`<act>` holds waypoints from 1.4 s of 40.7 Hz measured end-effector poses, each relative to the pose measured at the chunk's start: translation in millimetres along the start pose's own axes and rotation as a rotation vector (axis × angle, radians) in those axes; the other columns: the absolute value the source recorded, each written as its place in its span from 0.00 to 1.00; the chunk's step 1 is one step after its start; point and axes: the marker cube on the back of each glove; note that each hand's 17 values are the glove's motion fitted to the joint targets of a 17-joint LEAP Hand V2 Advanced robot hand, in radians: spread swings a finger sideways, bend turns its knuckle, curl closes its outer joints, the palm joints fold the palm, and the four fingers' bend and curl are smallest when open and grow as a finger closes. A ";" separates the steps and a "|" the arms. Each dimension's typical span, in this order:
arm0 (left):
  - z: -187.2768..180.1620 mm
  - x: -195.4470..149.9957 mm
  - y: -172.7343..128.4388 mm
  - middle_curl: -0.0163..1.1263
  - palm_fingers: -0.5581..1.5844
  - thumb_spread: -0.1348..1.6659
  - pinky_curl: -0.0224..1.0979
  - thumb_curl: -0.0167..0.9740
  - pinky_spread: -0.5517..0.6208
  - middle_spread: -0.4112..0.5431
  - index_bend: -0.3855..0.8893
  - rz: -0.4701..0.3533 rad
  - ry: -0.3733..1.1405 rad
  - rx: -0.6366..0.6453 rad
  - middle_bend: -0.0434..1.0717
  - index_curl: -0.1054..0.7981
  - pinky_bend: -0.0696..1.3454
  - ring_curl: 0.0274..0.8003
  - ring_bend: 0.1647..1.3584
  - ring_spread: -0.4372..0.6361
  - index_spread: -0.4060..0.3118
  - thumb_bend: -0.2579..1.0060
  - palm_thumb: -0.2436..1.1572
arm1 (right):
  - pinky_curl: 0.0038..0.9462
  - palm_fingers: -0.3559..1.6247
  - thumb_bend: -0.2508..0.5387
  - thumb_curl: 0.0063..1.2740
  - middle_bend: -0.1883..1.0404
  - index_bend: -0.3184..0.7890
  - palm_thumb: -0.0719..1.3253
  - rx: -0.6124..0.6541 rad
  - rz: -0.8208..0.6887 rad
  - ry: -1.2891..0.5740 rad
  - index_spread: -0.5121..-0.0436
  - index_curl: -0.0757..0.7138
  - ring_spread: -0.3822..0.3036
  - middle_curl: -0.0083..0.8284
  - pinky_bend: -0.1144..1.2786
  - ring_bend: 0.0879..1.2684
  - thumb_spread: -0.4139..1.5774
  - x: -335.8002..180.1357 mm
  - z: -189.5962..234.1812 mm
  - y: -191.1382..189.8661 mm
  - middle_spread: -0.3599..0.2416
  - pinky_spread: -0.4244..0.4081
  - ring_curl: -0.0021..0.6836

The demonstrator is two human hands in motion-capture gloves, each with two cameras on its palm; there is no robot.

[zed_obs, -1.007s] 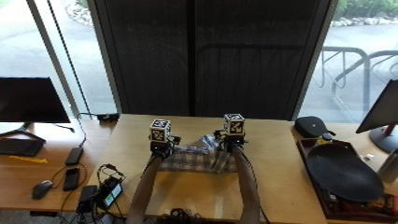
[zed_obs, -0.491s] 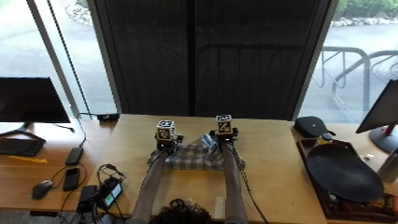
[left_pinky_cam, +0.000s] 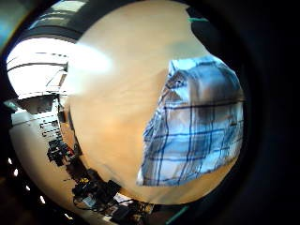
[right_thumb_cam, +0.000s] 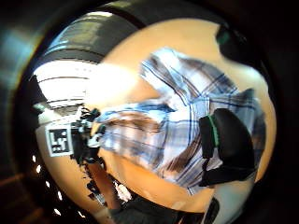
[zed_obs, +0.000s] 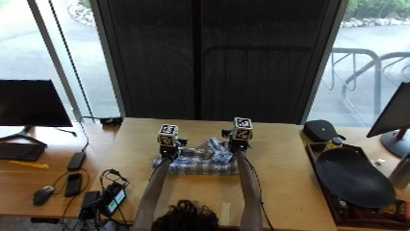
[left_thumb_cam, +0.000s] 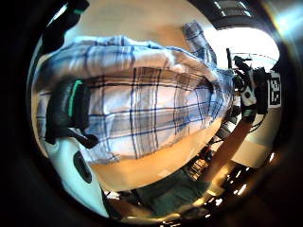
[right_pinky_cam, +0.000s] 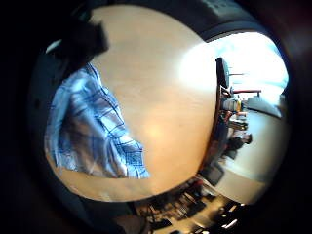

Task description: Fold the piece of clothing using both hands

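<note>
A blue and white plaid shirt (zed_obs: 195, 166) lies bunched on the wooden table (zed_obs: 282, 159), in front of the person. My left hand (zed_obs: 170, 150) is at its far left edge and my right hand (zed_obs: 238, 143) at its far right edge. In the left thumb side palm view a black thumb (left_thumb_cam: 71, 111) lies curled over the plaid cloth (left_thumb_cam: 156, 104). The right thumb side palm view shows the same, a thumb (right_thumb_cam: 226, 144) pressed onto the cloth (right_thumb_cam: 163, 126). Both little finger side views show a hanging shirt edge (left_pinky_cam: 197, 126) (right_pinky_cam: 87, 131) over bare table.
A dark monitor (zed_obs: 32, 103), a mouse (zed_obs: 42, 195) and a tangle of cables with a power unit (zed_obs: 106, 197) lie at the left. At the right stand a black oval dish (zed_obs: 355, 178), a small black case (zed_obs: 323, 129) and another monitor (zed_obs: 394, 118).
My right hand slid a little toward the left hand, then back out. The left hand barely moved. The shirt stays bunched between them.
</note>
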 end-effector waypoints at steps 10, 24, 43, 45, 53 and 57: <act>-6.5 -26.3 31.5 0.41 0.44 0.79 0.16 0.33 0.70 0.39 0.38 -0.139 -0.359 0.422 0.23 0.53 0.34 0.49 0.26 0.52 0.42 0.18 0.65 | 0.48 0.22 0.28 0.25 0.21 0.33 0.63 0.121 0.444 0.321 0.35 0.52 0.59 0.37 0.60 0.12 0.85 59.7 -36.0 88.5 0.52 0.70 0.55; 76.3 5.6 44.2 0.34 0.33 0.83 0.23 0.27 0.77 0.53 0.41 -0.042 0.151 0.000 0.18 0.50 0.42 0.45 0.27 0.69 0.43 0.17 0.44 | 0.44 0.08 0.29 0.26 0.25 0.38 0.53 -0.175 0.287 0.156 0.31 0.40 0.83 0.27 0.67 0.07 0.84 66.7 5.5 151.5 0.72 0.81 0.41; 92.9 -18.3 22.0 0.34 0.31 0.90 0.25 0.22 0.82 0.54 0.45 -0.114 0.000 0.089 0.20 0.53 0.39 0.41 0.27 0.74 0.40 0.20 0.30 | 0.40 0.57 0.41 0.33 0.32 0.38 0.73 -0.263 0.323 0.394 0.28 0.34 0.35 0.27 0.73 0.58 0.79 67.8 37.2 135.4 0.45 0.40 0.59; 93.1 -12.8 20.8 0.34 0.31 0.90 0.25 0.21 0.82 0.54 0.45 -0.093 0.039 0.090 0.20 0.54 0.38 0.41 0.27 0.74 0.40 0.20 0.29 | 0.39 0.61 0.40 0.33 0.34 0.39 0.73 -0.221 0.291 0.340 0.29 0.35 0.30 0.30 0.72 0.55 0.79 61.0 32.2 123.9 0.40 0.34 0.59; 87.3 9.0 32.2 0.33 0.32 0.90 0.25 0.21 0.84 0.53 0.46 0.011 0.209 -0.025 0.20 0.56 0.35 0.40 0.26 0.75 0.40 0.20 0.28 | 0.38 0.74 0.34 0.39 0.34 0.46 0.78 -0.004 0.488 0.492 0.37 0.46 0.20 0.37 0.59 0.48 0.66 24.6 -30.4 82.4 0.29 0.20 0.61; 79.3 2.6 23.3 0.33 0.32 0.91 0.25 0.21 0.84 0.53 0.46 -0.019 0.224 -0.015 0.20 0.57 0.34 0.40 0.25 0.75 0.40 0.20 0.28 | 0.37 0.75 0.31 0.42 0.32 0.46 0.80 0.073 0.435 0.555 0.39 0.50 0.18 0.40 0.56 0.44 0.60 -19.2 -46.4 53.4 0.26 0.17 0.61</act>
